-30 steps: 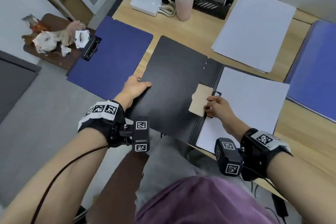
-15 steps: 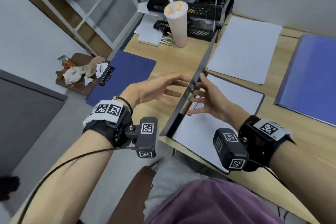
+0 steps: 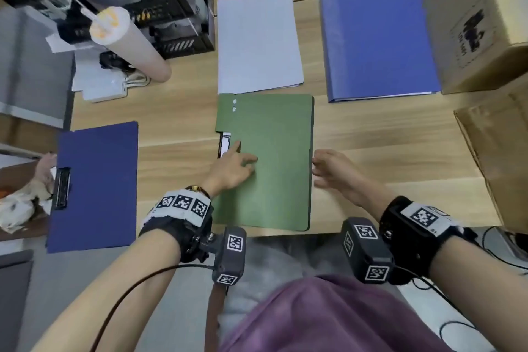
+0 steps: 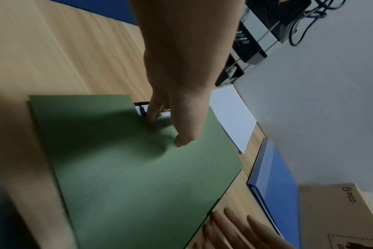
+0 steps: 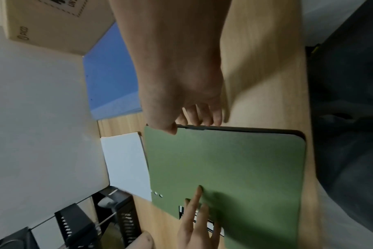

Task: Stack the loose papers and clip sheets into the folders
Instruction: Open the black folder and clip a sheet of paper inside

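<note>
A green folder (image 3: 274, 157) lies closed on the wooden desk near its front edge, with a notch at its left side showing a clip and white paper. My left hand (image 3: 234, 163) rests on the cover beside that notch with straight fingers (image 4: 153, 114). At the folder's right edge my right hand (image 3: 331, 168) has its fingers (image 5: 204, 118) against the rim and its thumb on the cover. A stack of loose white papers (image 3: 258, 40) lies just behind the folder. A light blue folder (image 3: 377, 37) lies closed at the back right.
A dark blue clipboard (image 3: 97, 186) lies at the left, overhanging the desk edge. A drink cup (image 3: 128, 43) and a black wire rack (image 3: 171, 8) stand at the back left. Cardboard boxes (image 3: 480, 23) line the right side.
The folder's open cover, flat a second ago and upright half a second ago, has swung over to the right and now lies closed, green side up. Both hands have come down onto it.
</note>
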Demonstrator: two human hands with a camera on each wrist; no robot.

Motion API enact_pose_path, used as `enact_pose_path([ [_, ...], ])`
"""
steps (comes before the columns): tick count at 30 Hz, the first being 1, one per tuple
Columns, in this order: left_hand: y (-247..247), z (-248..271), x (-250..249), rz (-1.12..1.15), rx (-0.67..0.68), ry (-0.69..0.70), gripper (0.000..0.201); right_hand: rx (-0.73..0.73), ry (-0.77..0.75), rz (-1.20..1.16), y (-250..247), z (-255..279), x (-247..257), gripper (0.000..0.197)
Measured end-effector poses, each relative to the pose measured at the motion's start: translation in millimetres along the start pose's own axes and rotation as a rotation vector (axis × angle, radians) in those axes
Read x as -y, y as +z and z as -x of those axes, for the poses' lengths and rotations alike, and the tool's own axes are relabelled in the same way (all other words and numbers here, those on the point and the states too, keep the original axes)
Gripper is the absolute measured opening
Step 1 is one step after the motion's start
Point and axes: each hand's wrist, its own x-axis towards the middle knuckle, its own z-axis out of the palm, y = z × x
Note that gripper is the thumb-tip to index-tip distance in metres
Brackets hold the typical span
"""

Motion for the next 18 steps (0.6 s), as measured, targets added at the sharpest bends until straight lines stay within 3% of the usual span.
enact_pose_path([
  [2, 3, 1, 3, 0.006, 0.003, 0.013, 0.042, -0.083, -0.022, 0.012, 5, -4, -8, 0.01],
  [6, 0, 5, 22, 0.179, -0.2, 0.049, 0.037, -0.137, -0.116, 0.156, 29, -2, -11, 0.027],
  [8, 0, 8, 46, 0.244, -0.284, -0.042, 0.039, -0.158, -0.126, 0.18, 38, 1, -15, 0.031],
  [12, 17, 25, 87, 0.275, -0.261, -0.132, 0.052, -0.187, -0.047, 0.106, 50, 10, -30, 0.024],
  [15, 24, 28, 95, 0.516, -0.357, -0.099, 0.043, -0.218, -0.009, 0.044, 60, 15, -39, 0.023],
  [18, 21, 28, 102, 0.857, -0.256, -0.16, 0.043, -0.266, -0.001, 0.034, 68, 15, -43, 0.026],
])
